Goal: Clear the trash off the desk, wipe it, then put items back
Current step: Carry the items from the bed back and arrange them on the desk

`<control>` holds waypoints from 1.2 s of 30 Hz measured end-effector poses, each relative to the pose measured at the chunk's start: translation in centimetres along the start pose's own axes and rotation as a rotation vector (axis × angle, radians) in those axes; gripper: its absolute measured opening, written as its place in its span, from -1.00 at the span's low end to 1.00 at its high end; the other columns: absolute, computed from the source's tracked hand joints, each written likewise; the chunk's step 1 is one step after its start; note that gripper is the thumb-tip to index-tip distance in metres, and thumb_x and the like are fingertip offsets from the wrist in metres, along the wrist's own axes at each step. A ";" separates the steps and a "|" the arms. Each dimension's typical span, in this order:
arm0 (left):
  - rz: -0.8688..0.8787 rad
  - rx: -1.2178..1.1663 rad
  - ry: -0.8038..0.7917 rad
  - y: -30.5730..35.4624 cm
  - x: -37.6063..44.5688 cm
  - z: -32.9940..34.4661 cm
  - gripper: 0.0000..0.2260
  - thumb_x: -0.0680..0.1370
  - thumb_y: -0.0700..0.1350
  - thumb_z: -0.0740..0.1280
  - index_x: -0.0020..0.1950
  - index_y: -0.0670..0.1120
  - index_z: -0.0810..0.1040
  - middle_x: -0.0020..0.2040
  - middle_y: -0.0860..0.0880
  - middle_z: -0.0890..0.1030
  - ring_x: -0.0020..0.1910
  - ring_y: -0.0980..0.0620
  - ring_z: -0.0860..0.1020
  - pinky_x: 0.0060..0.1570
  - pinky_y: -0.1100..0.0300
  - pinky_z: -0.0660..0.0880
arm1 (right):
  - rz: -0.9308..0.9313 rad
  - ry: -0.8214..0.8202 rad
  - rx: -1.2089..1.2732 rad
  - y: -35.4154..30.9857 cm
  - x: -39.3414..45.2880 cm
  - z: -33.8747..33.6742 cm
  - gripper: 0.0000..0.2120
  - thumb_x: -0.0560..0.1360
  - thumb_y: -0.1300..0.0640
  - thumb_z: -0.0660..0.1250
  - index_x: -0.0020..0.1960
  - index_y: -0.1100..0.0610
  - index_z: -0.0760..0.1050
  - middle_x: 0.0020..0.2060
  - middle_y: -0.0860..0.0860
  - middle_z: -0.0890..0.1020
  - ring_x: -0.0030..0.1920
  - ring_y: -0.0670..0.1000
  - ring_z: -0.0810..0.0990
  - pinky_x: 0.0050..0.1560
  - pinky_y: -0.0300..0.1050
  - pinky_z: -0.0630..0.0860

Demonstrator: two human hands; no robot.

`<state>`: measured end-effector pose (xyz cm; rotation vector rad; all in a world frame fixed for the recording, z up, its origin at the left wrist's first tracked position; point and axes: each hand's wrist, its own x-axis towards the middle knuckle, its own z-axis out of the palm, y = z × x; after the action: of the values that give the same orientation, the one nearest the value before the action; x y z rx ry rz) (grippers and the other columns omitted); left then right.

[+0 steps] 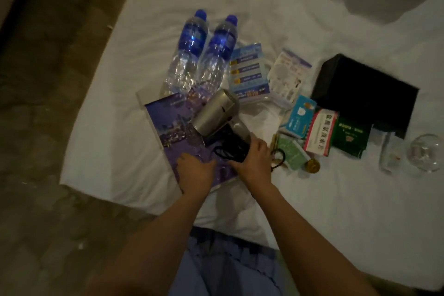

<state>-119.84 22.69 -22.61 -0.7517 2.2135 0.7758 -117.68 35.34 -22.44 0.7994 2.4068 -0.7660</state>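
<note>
A silver hair dryer [215, 113] lies on its side just beyond the right hand [253, 156], its black cord [228, 151] bunched between both hands, atop a purple placard [173, 134].

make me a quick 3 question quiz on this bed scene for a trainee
1. True or false: the two water bottles lie side by side on the white bed.
2. Which thing lies on the purple picture board? A) the black box B) the silver hair dryer C) the wine glass
3. Fill in: the right hand is at the hair dryer's black ____.

Key
1. True; their blue caps point away from the person.
2. B; the hair dryer lies across the board, the black box and glass lie off to the right.
3. Cord; the left hand rests on the board beside it.
</note>
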 end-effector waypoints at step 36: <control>0.706 -0.002 -0.398 12.2 -12.9 -12.1 -0.90 0.54 -0.29 0.22 -0.15 -0.19 0.34 -0.46 -0.11 0.48 -0.68 0.14 0.42 -0.62 0.27 0.38 | 0.164 0.567 0.506 0.9 -15.3 -15.7 -0.59 0.34 0.17 0.47 0.13 0.14 0.42 -0.02 0.06 0.57 -0.03 0.09 0.58 -0.08 -0.04 0.53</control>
<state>-125.02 26.03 -2.03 0.2147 2.0876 1.1398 -110.40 40.17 -2.32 1.5739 2.5955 -1.2369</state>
